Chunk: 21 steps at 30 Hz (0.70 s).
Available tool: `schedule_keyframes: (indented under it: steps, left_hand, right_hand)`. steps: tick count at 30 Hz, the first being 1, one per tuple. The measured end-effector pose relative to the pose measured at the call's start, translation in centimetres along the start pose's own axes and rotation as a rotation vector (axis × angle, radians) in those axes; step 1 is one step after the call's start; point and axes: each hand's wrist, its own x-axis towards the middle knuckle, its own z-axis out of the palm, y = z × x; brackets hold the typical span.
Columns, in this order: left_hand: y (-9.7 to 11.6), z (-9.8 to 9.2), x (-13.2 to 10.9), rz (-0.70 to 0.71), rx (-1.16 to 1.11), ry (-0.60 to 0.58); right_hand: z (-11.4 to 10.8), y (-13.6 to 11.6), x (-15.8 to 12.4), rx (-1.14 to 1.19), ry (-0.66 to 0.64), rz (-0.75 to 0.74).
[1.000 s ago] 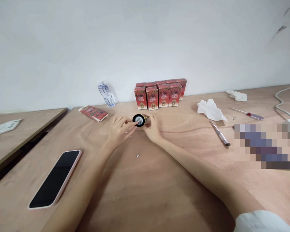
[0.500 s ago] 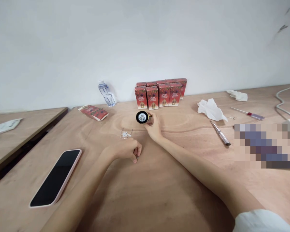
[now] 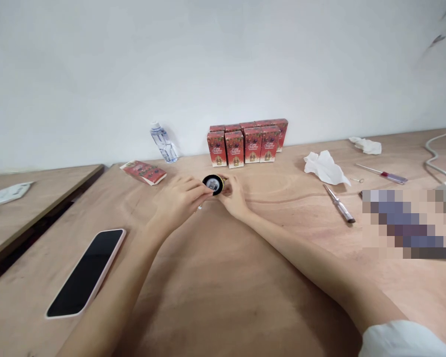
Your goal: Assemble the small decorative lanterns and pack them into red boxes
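My right hand [image 3: 233, 199] grips a small round gold-sided object with a black rim [image 3: 218, 192] from its right side. Its round end, with a pale centre and a dark opening, is turned up towards me. At the left of that rim, my left hand [image 3: 182, 198] is closed in a pinch, its fingertips at the pale centre. Whatever is between those fingertips is too small to make out. Beneath the left hand, only a bit of a small white tag [image 3: 199, 207] shows; the hand hides the rest.
Several red Christmas boxes [image 3: 235, 151] stand by the wall, and another red box [image 3: 144, 172] lies at left near a water bottle [image 3: 164, 144]. A phone [image 3: 86, 272] lies front left. At right are crumpled tissues [image 3: 325, 167], two screwdrivers [image 3: 340, 204] and a white cable [image 3: 433, 156].
My left hand has moved up and away from me to the round object, covering the wire piece with the white tag. The right hand has shifted the round object slightly left and nearer.
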Motion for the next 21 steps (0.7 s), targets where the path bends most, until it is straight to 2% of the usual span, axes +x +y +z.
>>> schedule_keyframes:
  steps: [2,4,12,16,21]
  left_hand:
    - [-0.5,0.4,-0.2,0.019,0.117,0.112]
    - [-0.9,1.0,-0.5,0.018,0.178,0.171]
    - [-1.5,2.8,-1.1,-0.054,0.16,0.199]
    - [-0.8,2.8,-0.8,-0.184,0.055,0.161]
    - [-1.2,1.8,-0.5,-0.5,-0.208,0.198]
  right_hand:
    - [0.0,-0.2,-0.1,-0.028,-0.044,-0.054]
    - [-0.1,-0.4,-0.2,-0.052,-0.062,-0.088]
    - [-0.1,-0.1,-0.1,-0.104,-0.039,-0.11]
    - [-0.1,-0.3,-0.2,-0.098,-0.048,-0.117]
    - [0.0,-0.2,-0.1,-0.049,-0.022,-0.073]
